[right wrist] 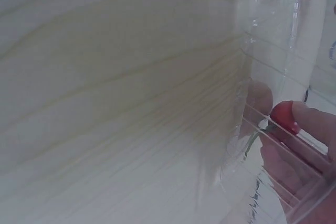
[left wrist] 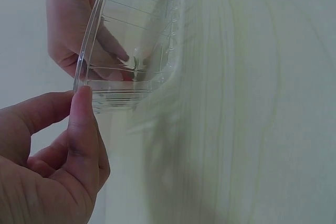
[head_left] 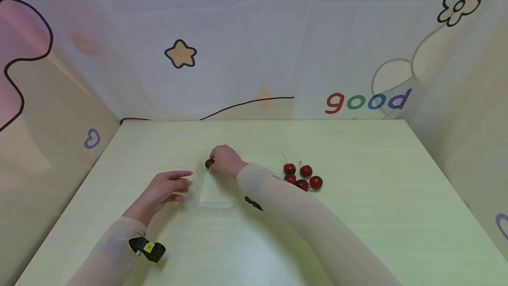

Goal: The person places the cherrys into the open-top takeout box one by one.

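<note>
My right hand [head_left: 226, 161] pinches a dark red cherry [head_left: 209, 163] between thumb and fingertips over the far part of a clear plastic box [head_left: 216, 200]. In the right wrist view the same cherry [right wrist: 283, 116] shows through the box's see-through wall, its green stem hanging down. My left hand [head_left: 168, 189] is at the box's left side, fingers extended and spread, with the thumb apart from them. Its fingertips [left wrist: 81, 100] are right at the box's rim [left wrist: 80, 72] in the left wrist view.
Several red cherries [head_left: 306, 171] with stems lie in a loose cluster to the right of the box, partly behind my right sleeve [head_left: 301, 215]. The pale wooden table [head_left: 377, 215] meets a printed cloth backdrop [head_left: 254, 47] at the back and sides.
</note>
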Motion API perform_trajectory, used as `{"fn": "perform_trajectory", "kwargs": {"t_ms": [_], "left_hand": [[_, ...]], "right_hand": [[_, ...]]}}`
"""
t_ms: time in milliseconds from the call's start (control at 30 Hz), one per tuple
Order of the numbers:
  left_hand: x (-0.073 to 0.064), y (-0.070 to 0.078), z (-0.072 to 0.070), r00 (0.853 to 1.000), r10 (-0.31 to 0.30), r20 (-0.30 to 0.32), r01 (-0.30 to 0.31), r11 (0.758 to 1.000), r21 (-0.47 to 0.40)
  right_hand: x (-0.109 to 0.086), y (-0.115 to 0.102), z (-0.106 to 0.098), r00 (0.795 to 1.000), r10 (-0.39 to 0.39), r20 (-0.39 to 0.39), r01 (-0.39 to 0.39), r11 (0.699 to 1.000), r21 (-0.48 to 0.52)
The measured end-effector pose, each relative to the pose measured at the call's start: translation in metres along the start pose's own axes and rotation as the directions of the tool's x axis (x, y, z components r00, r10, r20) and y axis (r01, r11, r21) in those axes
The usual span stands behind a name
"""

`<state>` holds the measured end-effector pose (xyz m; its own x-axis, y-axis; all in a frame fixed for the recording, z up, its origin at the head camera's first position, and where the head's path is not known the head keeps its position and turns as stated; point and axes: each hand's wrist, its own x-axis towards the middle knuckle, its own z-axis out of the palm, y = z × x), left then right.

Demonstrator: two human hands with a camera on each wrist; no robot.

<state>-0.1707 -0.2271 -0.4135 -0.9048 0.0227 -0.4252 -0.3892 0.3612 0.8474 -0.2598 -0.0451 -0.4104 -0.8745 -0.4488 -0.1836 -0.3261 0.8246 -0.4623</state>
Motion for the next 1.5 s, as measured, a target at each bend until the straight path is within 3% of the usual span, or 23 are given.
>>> {"fn": "perform_trajectory", "kwargs": {"t_ms": [967,1300,1500], "left_hand": [[0.0,0.0,0.0,1.0,0.015,0.012,-0.015,1.0,0.008],[-0.002,-0.001,0.0,1.0,0.011,0.009,-0.011,1.0,-0.012],[-0.003,0.0,-0.002,0.999,0.029,0.017,-0.029,1.0,-0.005]], "right_hand": [[0.003,-0.004,0.0,0.999,0.043,-0.016,-0.043,0.999,-0.007],[0.021,0.007,0.009,1.0,0.012,-0.005,-0.012,1.0,0.004],[0.009,0.001,-0.001,0.999,0.035,0.02,-0.036,0.999,0.011]]}}
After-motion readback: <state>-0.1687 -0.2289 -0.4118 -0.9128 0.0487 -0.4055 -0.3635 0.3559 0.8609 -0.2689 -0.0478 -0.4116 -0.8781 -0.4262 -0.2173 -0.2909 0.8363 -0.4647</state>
